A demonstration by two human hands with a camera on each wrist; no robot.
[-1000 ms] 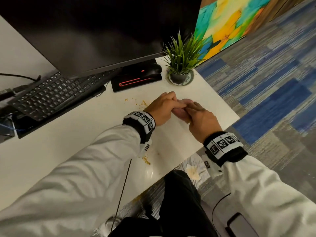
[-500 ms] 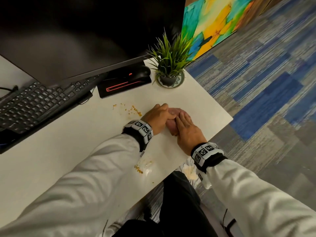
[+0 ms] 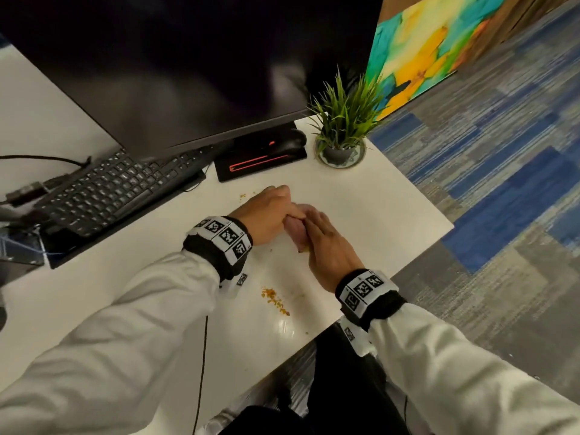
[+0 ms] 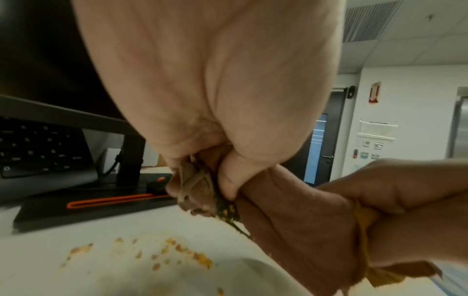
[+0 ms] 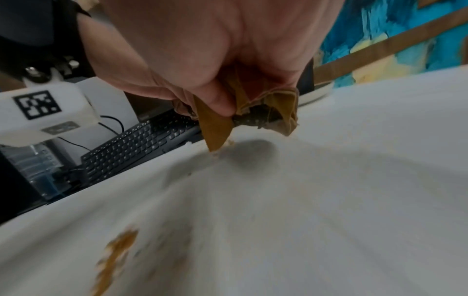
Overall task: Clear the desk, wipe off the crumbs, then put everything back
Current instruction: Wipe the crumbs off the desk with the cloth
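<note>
Orange crumbs (image 3: pixel 275 300) dot the white desk (image 3: pixel 376 215) above blue-grey carpet (image 3: pixel 502 189).

No word, brand or number can be read anywhere here. The wristbands (image 3: pixel 223 238) carry only black-and-white square code markers, and one more such marker sits on the white block (image 5: pixel 38 104) seen from the right wrist. The keyboard (image 3: pixel 119 189) at the desk's left edge has key legends too small to make out. Across the room, a red-and-white wall sign (image 4: pixel 375 95) is too blurred to read.
</note>
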